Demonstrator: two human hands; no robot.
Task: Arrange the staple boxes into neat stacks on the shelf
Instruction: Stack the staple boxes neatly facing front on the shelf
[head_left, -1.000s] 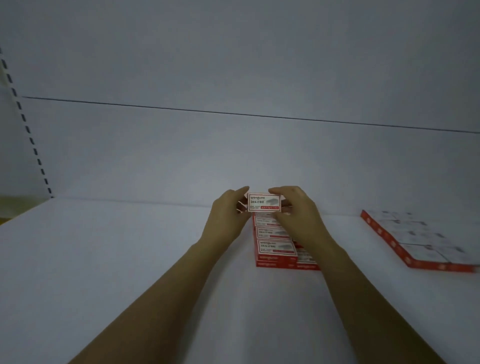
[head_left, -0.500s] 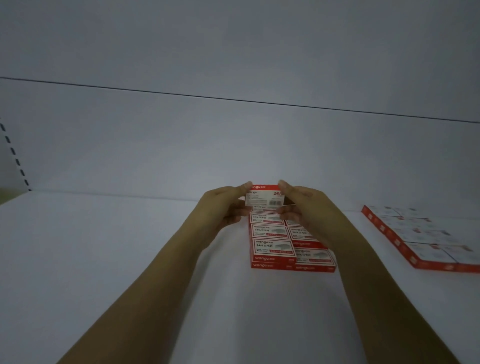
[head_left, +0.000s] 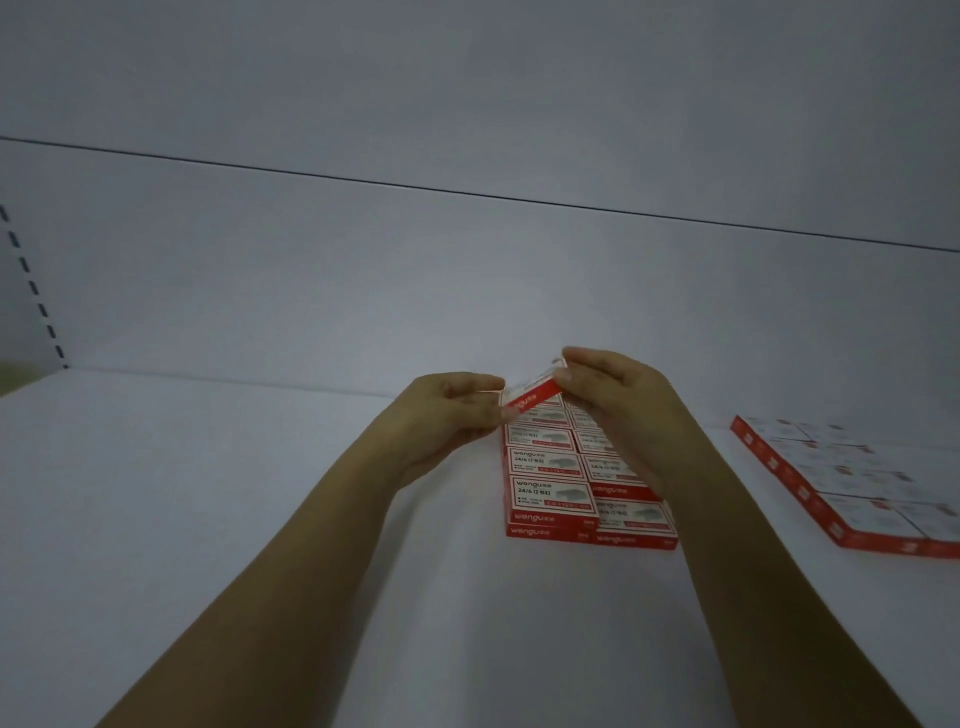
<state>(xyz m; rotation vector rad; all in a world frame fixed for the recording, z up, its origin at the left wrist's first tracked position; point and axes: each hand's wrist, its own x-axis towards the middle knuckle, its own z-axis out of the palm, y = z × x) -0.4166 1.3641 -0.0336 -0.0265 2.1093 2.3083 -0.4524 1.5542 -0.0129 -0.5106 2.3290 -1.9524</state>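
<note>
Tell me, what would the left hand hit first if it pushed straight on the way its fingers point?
The left hand points rightward at the staple box it pinches; right behind that, probably, comes the right hand pinching the box's other end.

Staple boxes in two groups on the shelf (head_left: 208, 519).
The stacked block (head_left: 550, 493) sits mid-shelf near the back edge, and a flat layer (head_left: 857, 478) lies toward the right edge. A single box (head_left: 532, 397) hangs above the block's rear, between left hand (head_left: 447, 415) and right hand (head_left: 618, 395).
</note>
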